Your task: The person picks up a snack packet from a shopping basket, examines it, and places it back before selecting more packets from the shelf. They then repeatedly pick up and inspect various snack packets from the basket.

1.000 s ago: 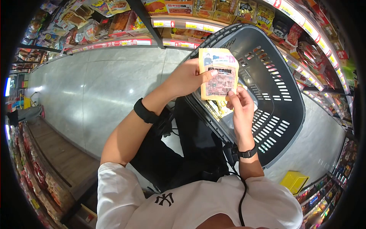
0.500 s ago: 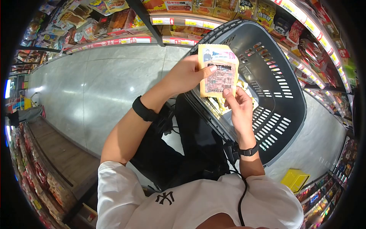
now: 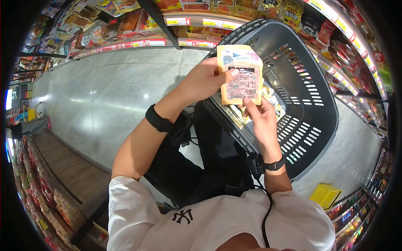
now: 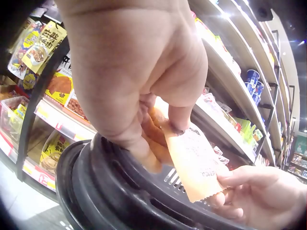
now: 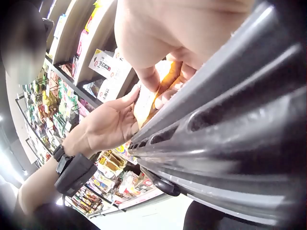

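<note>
A yellow-edged snack packet (image 3: 240, 90) with a pink printed panel faces up in the head view. My left hand (image 3: 205, 81) grips its left side, thumb lying across the front and fingers behind. At the bottom edge, my right hand (image 3: 264, 121) pinches the packet between thumb and fingers. The left wrist view shows the packet (image 4: 192, 163) stretched between both hands. Below it stands a dark grey slotted shopping basket (image 3: 322, 125), with yellow-and-white packets (image 3: 274, 104) inside, partly hidden by the right hand.
Shelves of packaged snacks (image 3: 272, 8) with price strips line the far side and the right. More snack packets (image 3: 46, 188) sit on a shelf at the left. Pale floor tiles (image 3: 125, 92) lie left of the basket. A yellow crate (image 3: 325, 195) stands at lower right.
Both hands and the packet have risen a little in the head view. The right thumb has shifted slightly left along the packet's bottom edge. The basket appears slightly higher.
</note>
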Motion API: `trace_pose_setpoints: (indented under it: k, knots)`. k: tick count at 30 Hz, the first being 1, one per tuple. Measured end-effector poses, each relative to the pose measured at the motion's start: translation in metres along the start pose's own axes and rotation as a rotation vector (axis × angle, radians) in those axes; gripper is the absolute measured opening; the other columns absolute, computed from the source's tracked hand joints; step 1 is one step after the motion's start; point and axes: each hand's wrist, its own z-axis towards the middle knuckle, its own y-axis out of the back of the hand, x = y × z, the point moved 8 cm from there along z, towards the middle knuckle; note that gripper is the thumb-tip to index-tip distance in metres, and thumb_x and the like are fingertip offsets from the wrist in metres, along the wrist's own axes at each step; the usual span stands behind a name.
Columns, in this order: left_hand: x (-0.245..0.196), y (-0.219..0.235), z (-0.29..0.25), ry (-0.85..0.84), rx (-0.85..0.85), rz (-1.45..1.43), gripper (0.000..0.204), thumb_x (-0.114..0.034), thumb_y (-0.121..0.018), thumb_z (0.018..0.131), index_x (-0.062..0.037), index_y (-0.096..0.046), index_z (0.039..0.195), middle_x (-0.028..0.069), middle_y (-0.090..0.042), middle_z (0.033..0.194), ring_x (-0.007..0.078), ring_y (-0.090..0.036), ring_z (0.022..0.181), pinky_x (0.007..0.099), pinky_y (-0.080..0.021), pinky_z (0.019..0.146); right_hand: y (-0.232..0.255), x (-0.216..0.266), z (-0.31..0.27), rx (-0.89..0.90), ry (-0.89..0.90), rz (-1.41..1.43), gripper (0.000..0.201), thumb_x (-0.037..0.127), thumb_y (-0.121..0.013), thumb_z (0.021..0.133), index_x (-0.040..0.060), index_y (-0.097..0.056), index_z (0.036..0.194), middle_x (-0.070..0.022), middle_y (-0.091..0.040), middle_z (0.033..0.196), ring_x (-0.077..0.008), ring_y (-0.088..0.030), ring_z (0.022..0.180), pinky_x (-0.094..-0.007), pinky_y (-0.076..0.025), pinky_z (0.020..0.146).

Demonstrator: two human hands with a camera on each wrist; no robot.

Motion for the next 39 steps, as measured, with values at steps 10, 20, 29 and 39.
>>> trace_pose_setpoints:
  k: [10,20,29,39]
  knots:
    - [-0.003,-0.003,0.001,0.014,0.032,-0.032,0.03,-0.022,-0.066,0.101,0.0016,-0.066,0.12,0.0047,-0.072,0.104,0.0095,-0.064,0.093,0.0288,-0.053,0.083,0.006,0.002,0.0,-0.012,0.013,0.005,0.021,0.016,-0.065,0.1,-0.0002,-0.068,0.113,-0.0021,-0.071,0.089,-0.0042,-0.058,0.071,-0.0215,-0.046,0.063]
    - [-0.005,-0.01,0.0,0.075,0.183,0.014,0.042,-0.01,-0.082,0.085,0.0008,-0.066,0.122,0.0072,-0.073,0.114,0.0113,-0.067,0.101,0.0292,-0.054,0.093,0.013,0.006,-0.001,-0.088,0.034,0.0,0.02,0.012,-0.064,0.1,0.0003,-0.068,0.115,0.0018,-0.068,0.085,-0.0019,-0.053,0.066,-0.0201,-0.043,0.061]
    - [-0.001,-0.01,0.0,0.069,0.182,-0.006,0.049,-0.004,-0.084,0.077,0.0017,-0.063,0.121,0.0082,-0.072,0.11,0.013,-0.067,0.098,0.031,-0.055,0.09,0.012,0.01,-0.003,-0.09,0.033,-0.006,0.019,0.011,-0.063,0.099,0.0002,-0.068,0.114,0.0042,-0.065,0.082,0.0,-0.049,0.065,-0.0196,-0.037,0.058]
    - [-0.004,-0.01,0.0,0.063,0.171,-0.033,0.05,-0.003,-0.081,0.077,0.0011,-0.063,0.124,0.0086,-0.073,0.111,0.0137,-0.067,0.099,0.0316,-0.054,0.091,0.011,0.002,-0.002,-0.07,-0.005,-0.013,0.015,0.014,-0.064,0.098,0.0004,-0.067,0.102,0.0017,-0.063,0.078,-0.0047,-0.054,0.066,-0.0226,-0.042,0.06]
